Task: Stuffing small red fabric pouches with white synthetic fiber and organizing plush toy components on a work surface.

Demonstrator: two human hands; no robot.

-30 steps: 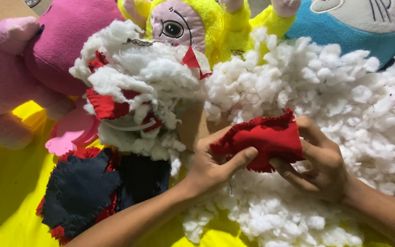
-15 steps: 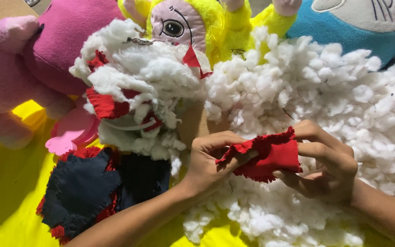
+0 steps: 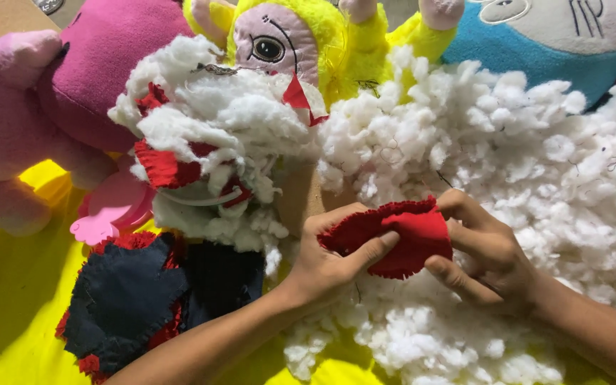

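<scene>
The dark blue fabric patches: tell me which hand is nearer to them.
Left. The left hand grips the red fabric piece just right of the dark blue fabric patches; the right hand holds the piece's far side, farther off.

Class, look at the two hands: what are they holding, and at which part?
Both hold a red fabric piece: the left hand pinches its left edge, the right hand grips its right side.

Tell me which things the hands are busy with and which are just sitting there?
Busy with:
left hand and right hand, both holding the red cloth piece
white stuffing pile under them

Just sitting there:
pink plush toy
yellow plush toy
blue plush toy
dark blue patches
yellow sheet
</scene>
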